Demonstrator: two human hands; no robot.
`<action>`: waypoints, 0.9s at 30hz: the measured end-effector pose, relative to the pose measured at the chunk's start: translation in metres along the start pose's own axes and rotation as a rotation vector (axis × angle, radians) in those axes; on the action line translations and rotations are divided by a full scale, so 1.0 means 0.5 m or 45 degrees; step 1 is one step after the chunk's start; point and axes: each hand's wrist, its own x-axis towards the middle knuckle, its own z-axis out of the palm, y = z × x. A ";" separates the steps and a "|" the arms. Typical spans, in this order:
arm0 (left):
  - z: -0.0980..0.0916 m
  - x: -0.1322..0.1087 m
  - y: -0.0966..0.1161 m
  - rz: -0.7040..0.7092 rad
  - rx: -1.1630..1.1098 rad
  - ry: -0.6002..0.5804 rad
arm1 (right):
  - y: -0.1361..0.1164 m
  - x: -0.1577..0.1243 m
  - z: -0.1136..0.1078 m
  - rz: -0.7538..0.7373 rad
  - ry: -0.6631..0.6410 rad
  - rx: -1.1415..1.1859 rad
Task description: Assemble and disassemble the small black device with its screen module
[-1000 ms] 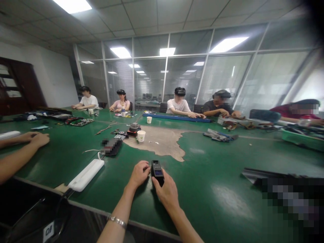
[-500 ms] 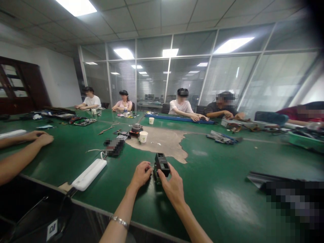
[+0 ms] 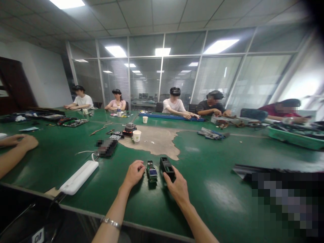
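Note:
Near the front middle of the green table, a small circuit board with a blue display stands on the tabletop between my hands. My right hand grips a black plastic housing with several openings, held just right of the board and apart from it. My left hand rests left of the board with its fingers curled together; whether anything small is between the fingertips is hidden. A silver bracelet is on my left wrist.
Left of my hands lie a white power strip and a dark device. A paper cup stands beyond. Gloves, a green basket and dark strips lie to the right. A person's hands rest at left; several people sit opposite.
My right hand has moved the black housing off the circuit board and to the right, uncovering the board's blue display. The camera view has turned slightly to the right.

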 end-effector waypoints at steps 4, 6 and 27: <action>-0.002 -0.002 0.005 0.015 -0.006 -0.001 | 0.004 0.000 0.001 0.046 -0.022 0.000; -0.002 -0.002 0.007 0.018 -0.007 -0.005 | 0.008 -0.001 0.002 0.047 -0.036 0.000; 0.002 -0.006 -0.001 0.023 -0.010 0.018 | 0.028 -0.005 0.022 0.124 0.014 -0.053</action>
